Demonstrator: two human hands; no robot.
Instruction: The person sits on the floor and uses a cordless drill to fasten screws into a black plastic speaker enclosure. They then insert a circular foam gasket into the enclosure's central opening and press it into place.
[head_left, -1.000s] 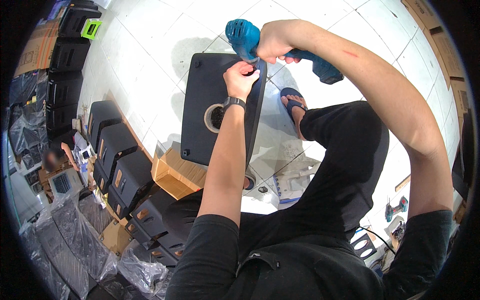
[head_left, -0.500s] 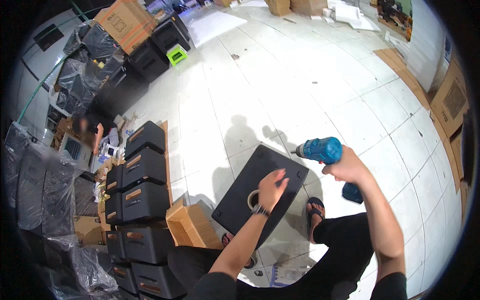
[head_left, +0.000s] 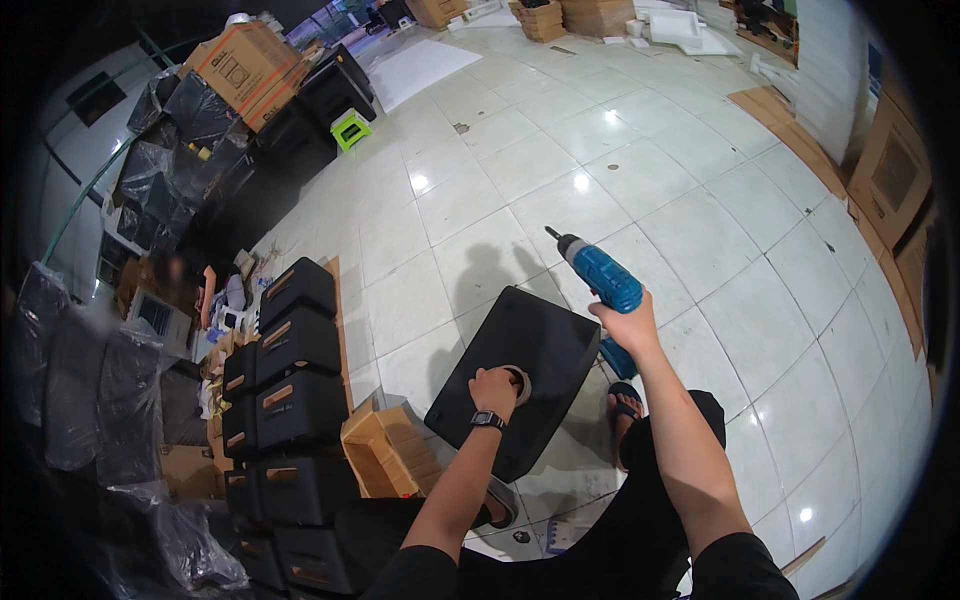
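Note:
A black box [head_left: 535, 345] lies on the floor between my feet. On its top rests a beige ring like a roll of tape [head_left: 524, 386]. My left hand [head_left: 493, 393], with a watch at the wrist, is at the ring's left side, its fingers curled over the rim. The fingertips are hidden, so what they grip cannot be made out. My right hand [head_left: 632, 322] is wrapped round the handle of a blue cordless drill [head_left: 603, 276]. The drill is raised to the right of the box, its bit pointing forward and left, away from the box.
An open cardboard box [head_left: 385, 450] stands left of the black box. Further left are rows of black cases [head_left: 300, 340] and plastic-wrapped stacks [head_left: 70, 400]. A green stool [head_left: 350, 130] stands far left, near another person's arm [head_left: 207, 292]. Cartons [head_left: 895, 190] line the right side.
My left hand has come down from above the box to the ring, its fingers now curled. The drill has swung to point further forward, and my right hand has moved left.

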